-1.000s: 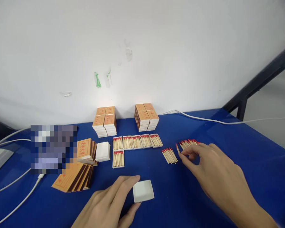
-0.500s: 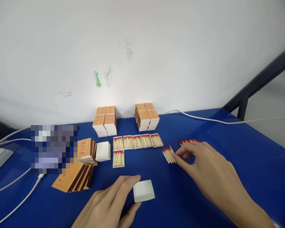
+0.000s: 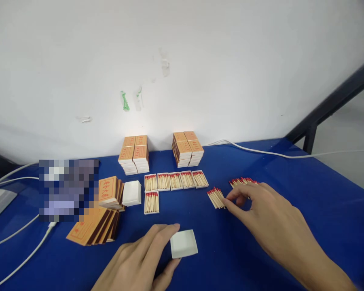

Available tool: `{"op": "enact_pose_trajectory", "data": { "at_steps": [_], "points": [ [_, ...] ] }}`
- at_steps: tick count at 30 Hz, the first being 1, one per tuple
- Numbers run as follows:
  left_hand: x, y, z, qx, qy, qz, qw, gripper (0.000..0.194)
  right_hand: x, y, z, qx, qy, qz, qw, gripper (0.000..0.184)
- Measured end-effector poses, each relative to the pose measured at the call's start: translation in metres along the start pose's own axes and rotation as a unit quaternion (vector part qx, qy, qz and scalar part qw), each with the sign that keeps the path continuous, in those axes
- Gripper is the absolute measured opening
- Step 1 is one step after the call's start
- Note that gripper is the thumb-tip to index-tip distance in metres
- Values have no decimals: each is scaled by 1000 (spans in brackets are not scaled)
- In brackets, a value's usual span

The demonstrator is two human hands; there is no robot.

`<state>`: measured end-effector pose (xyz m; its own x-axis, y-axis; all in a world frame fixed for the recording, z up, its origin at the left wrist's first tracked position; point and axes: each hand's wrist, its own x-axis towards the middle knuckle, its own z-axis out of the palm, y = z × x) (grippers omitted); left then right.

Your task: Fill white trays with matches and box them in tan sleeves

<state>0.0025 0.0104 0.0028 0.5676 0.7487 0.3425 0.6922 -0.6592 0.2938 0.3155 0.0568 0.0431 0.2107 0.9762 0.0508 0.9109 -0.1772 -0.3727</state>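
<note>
My left hand (image 3: pixel 142 258) grips a bare white matchbox tray (image 3: pixel 184 243) between thumb and fingers at its left side. The tray is open side up with no matches in it. My right hand (image 3: pixel 261 214) has thumb and forefinger pinched at the right edge of a small bunch of red-tipped matches (image 3: pixel 216 198) on the blue table. More matches (image 3: pixel 242 182) lie behind that hand, partly hidden by it. Left of the bunch are a row of trays filled with matches (image 3: pixel 175 181) and one filled tray (image 3: pixel 151 203) in front of the row's left end.
Two stacks of orange matchboxes, left (image 3: pixel 133 153) and right (image 3: pixel 188 148), stand near the wall. At left are matchbox covers (image 3: pixel 91 226), more orange boxes (image 3: pixel 107 190) and a stack of white trays (image 3: pixel 131 192). A blurred-out object (image 3: pixel 69 186) and white cables (image 3: pixel 24 262) lie further left.
One match that stuck up from the bunch now sits level with the others. My right hand has shifted slightly to the right; my left hand and tray are still.
</note>
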Motion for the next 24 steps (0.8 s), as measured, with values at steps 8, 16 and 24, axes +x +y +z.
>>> {"op": "enact_pose_trajectory", "data": {
  "at_steps": [8,16,24],
  "points": [
    [-1,0,1,1,12,-6,1000,38,-3,-4,3,-19,50,-1,999,49],
    [-1,0,3,11,12,-10,1000,38,-2,-21,14,-52,47,-13,997,32],
    [-1,1,2,6,6,-10,1000,38,16,4,10,63,-21,-112,991,41]
  ]
}}
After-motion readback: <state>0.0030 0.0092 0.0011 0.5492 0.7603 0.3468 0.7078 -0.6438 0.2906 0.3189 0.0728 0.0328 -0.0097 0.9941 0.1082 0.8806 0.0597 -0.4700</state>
